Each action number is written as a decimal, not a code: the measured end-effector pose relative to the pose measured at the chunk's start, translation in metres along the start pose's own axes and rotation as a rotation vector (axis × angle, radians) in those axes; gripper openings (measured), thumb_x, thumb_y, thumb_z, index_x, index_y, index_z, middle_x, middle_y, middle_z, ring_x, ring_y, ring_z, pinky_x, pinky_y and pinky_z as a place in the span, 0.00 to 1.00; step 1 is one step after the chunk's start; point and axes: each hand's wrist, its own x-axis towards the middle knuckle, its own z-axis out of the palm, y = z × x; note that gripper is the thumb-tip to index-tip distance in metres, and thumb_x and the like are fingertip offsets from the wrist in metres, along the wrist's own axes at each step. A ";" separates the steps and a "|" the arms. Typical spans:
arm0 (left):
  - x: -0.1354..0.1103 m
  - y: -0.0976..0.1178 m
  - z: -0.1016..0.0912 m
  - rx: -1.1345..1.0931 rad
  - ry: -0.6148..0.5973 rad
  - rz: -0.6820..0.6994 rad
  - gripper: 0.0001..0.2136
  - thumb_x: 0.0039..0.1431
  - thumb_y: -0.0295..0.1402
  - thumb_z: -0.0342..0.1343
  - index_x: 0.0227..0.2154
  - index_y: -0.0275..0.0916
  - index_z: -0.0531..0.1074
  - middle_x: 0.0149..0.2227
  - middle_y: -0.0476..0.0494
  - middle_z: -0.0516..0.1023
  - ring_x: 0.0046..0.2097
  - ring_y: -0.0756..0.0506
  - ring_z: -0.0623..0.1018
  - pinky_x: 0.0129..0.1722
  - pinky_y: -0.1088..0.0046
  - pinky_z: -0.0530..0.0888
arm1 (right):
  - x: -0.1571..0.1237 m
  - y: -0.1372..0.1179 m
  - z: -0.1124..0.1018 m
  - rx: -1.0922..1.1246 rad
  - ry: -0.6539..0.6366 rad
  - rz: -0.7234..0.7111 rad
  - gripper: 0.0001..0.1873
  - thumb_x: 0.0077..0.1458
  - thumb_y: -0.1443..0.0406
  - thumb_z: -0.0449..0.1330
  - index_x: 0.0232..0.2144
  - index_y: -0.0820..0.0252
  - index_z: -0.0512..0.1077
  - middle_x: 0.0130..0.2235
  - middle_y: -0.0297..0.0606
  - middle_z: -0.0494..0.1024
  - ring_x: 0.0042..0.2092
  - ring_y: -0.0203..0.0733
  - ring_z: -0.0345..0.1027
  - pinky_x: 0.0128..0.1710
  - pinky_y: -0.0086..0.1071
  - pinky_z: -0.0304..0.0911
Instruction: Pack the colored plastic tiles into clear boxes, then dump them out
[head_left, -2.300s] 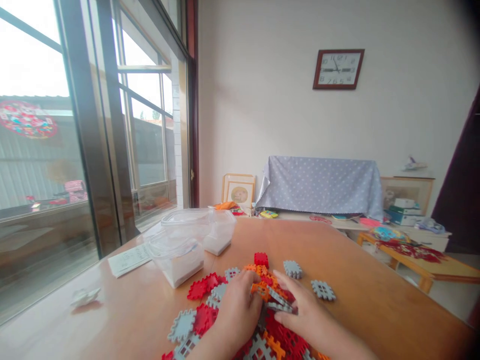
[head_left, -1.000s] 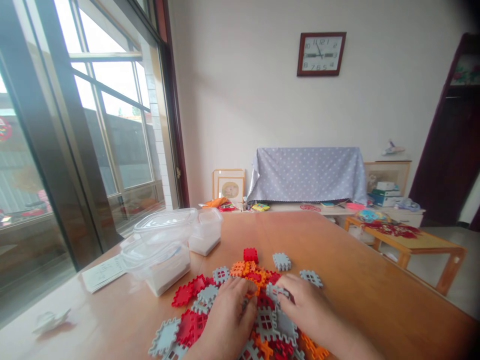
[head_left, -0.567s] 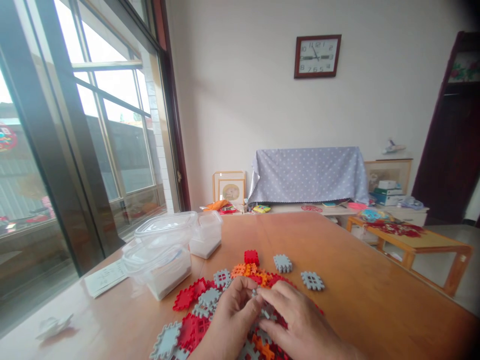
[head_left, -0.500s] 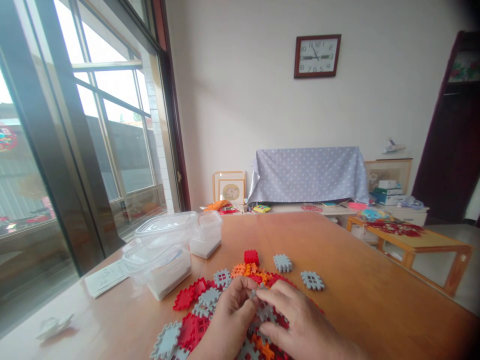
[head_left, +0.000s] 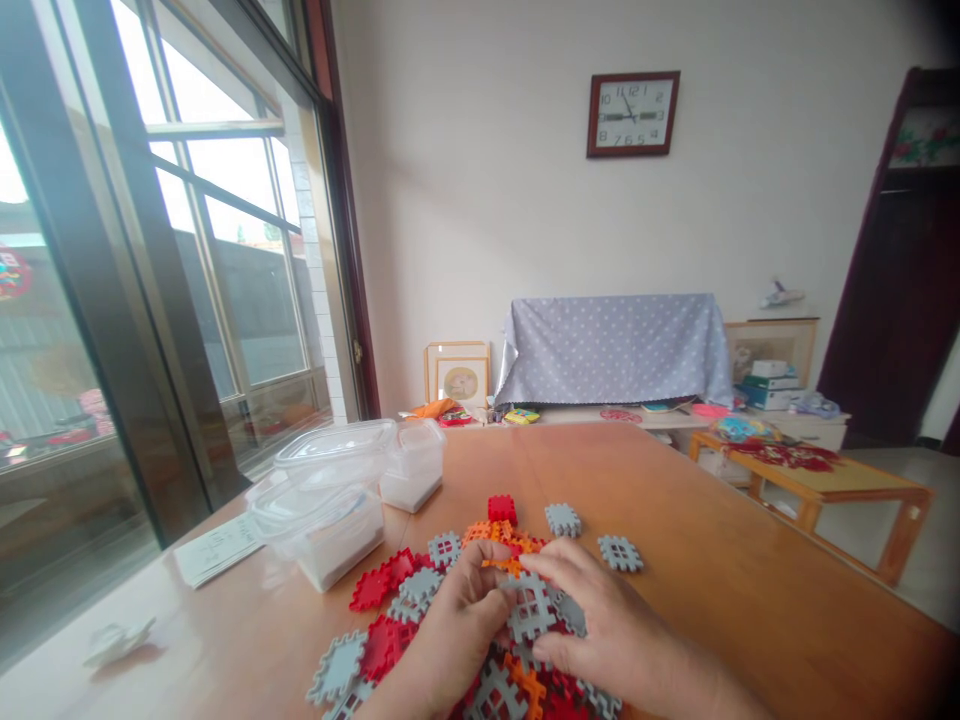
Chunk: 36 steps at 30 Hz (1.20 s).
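A heap of flat notched building tiles (head_left: pixel 420 600) in red, grey and orange lies on the wooden table (head_left: pixel 735 600) in front of me. My left hand (head_left: pixel 450 640) and my right hand (head_left: pixel 600 630) meet over the heap, both pinched on a grey tile (head_left: pixel 531 606) held tilted up between them. An orange tile (head_left: pixel 504 565) touches the fingertips just above it. Loose grey tiles (head_left: pixel 620 552) lie to the right, and a red tile (head_left: pixel 502 508) sits at the far side of the heap.
Clear plastic containers with lids (head_left: pixel 330 500) stand left of the heap, and a printed paper sheet (head_left: pixel 219 547) and a crumpled white scrap (head_left: pixel 118 640) lie nearer the window. Beyond the table are a low wooden table (head_left: pixel 825 480), a cloth-covered piece of furniture (head_left: pixel 615 345) and a wall clock (head_left: pixel 632 112).
Both hands came together over the heap and lifted a grey tile, which now stands clear between the fingers. The view has shifted slightly.
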 end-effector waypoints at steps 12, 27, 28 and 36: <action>-0.001 0.005 -0.003 0.113 0.055 0.123 0.21 0.61 0.44 0.62 0.51 0.41 0.64 0.39 0.45 0.77 0.39 0.47 0.75 0.39 0.72 0.69 | 0.005 0.067 -0.044 -0.042 0.128 0.200 0.25 0.49 0.62 0.66 0.51 0.53 0.75 0.48 0.38 0.75 0.49 0.45 0.71 0.51 0.35 0.65; 0.007 -0.008 -0.015 0.283 0.131 0.118 0.15 0.61 0.46 0.62 0.40 0.39 0.72 0.35 0.48 0.74 0.36 0.48 0.71 0.37 0.75 0.68 | -0.005 0.146 -0.052 -0.122 0.159 0.471 0.26 0.44 0.63 0.68 0.50 0.54 0.77 0.46 0.38 0.77 0.47 0.45 0.72 0.49 0.34 0.64; 0.007 -0.008 -0.015 0.287 0.131 0.123 0.15 0.61 0.46 0.62 0.40 0.39 0.72 0.34 0.49 0.73 0.36 0.48 0.70 0.37 0.75 0.68 | -0.004 0.148 -0.050 -0.121 0.157 0.473 0.26 0.44 0.63 0.68 0.49 0.54 0.78 0.46 0.38 0.77 0.47 0.45 0.72 0.48 0.33 0.64; 0.007 -0.008 -0.017 0.327 0.133 0.136 0.14 0.63 0.46 0.60 0.40 0.39 0.72 0.35 0.48 0.73 0.37 0.48 0.70 0.37 0.75 0.68 | -0.005 0.162 -0.041 -0.102 0.152 0.480 0.28 0.44 0.64 0.68 0.51 0.56 0.76 0.48 0.38 0.77 0.45 0.44 0.73 0.47 0.33 0.66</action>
